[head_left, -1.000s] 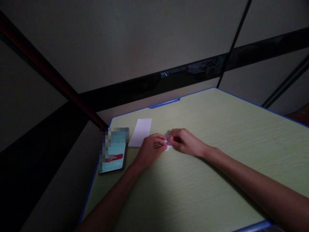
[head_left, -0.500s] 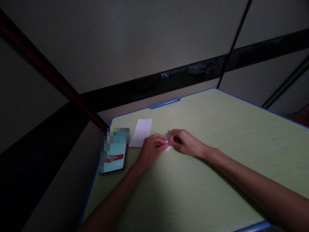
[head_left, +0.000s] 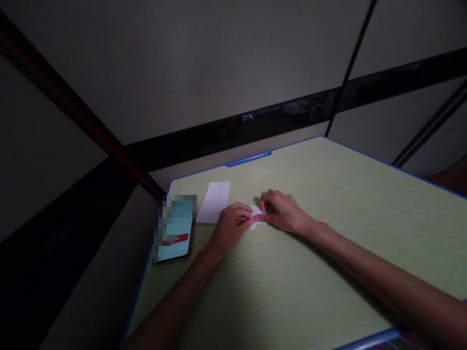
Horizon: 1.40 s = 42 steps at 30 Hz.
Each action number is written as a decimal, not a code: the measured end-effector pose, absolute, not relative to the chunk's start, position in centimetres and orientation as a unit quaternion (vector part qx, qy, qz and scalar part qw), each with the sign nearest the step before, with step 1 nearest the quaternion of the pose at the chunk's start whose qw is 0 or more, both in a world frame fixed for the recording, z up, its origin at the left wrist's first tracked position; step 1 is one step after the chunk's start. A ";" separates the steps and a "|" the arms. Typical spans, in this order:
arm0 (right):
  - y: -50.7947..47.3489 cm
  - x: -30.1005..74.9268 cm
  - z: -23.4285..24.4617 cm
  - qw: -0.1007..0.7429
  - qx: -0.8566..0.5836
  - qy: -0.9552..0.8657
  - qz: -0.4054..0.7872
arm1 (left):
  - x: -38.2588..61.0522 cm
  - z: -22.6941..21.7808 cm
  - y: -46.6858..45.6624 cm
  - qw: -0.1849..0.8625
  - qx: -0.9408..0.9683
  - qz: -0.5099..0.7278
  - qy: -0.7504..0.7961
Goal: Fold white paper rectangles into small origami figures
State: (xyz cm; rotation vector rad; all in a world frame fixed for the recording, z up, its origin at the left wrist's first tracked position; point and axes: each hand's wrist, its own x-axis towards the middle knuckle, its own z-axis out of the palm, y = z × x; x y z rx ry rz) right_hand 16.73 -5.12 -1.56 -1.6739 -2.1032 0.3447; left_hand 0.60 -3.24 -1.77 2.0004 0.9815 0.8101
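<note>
A small white piece of paper (head_left: pixel 257 211) lies on the table between my hands, partly covered by my fingers. My left hand (head_left: pixel 234 219) is closed on its left side, fingertips pressed together at the paper's edge. From the right, my right hand (head_left: pixel 280 210) grips the same paper, its thumb on the near part and its curled fingers by the far edge. Any folds in the paper are too small to make out. Just beyond my left hand is a flat white sheet or pad of paper (head_left: pixel 213 201).
A phone (head_left: pixel 177 228) with a lit screen, partly blurred out, lies at the table's left edge. The pale green table (head_left: pixel 328 272) has a blue rim and a blue strip (head_left: pixel 250 159) at its far side. Behind it stand grey panels with a black band (head_left: pixel 204 132).
My right hand has shifted slightly right, and its fingers have spread a little from the thumb. More of the small paper shows now. My left hand stays nearly in place.
</note>
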 end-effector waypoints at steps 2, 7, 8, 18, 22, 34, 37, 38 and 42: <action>-5.1 16.9 -1.6 0.219 -0.600 -0.759 0.127 | 0.6 -1.5 -3.4 0.370 0.784 0.314 0.388; -5.0 17.7 -1.5 0.241 -0.538 -0.792 0.159 | 0.5 -1.5 -3.5 0.328 0.815 0.304 0.369; -5.0 17.8 -1.5 0.245 -0.532 -0.794 0.161 | 0.5 -1.5 -3.5 0.304 0.830 0.298 0.360; -4.5 17.7 -2.0 0.258 -0.545 -0.773 0.196 | 0.2 -1.1 -4.5 0.184 0.919 0.198 0.285; -4.9 17.7 -2.0 0.277 -0.546 -0.770 0.180 | 0.1 -1.1 -5.1 0.150 0.918 0.204 0.303; -3.9 18.7 -1.3 0.488 -0.552 -0.571 0.363 | -0.5 -1.3 -2.3 0.308 0.709 0.452 0.445; -3.8 18.6 -1.3 0.475 -0.540 -0.587 0.372 | -0.4 -1.5 -2.3 0.311 0.722 0.436 0.438; -3.8 18.5 -1.4 0.470 -0.539 -0.594 0.369 | -0.3 -1.6 -2.3 0.309 0.728 0.431 0.435; -3.9 18.3 -1.9 0.436 -0.542 -0.631 0.344 | -0.1 -1.7 -2.6 0.292 0.750 0.399 0.440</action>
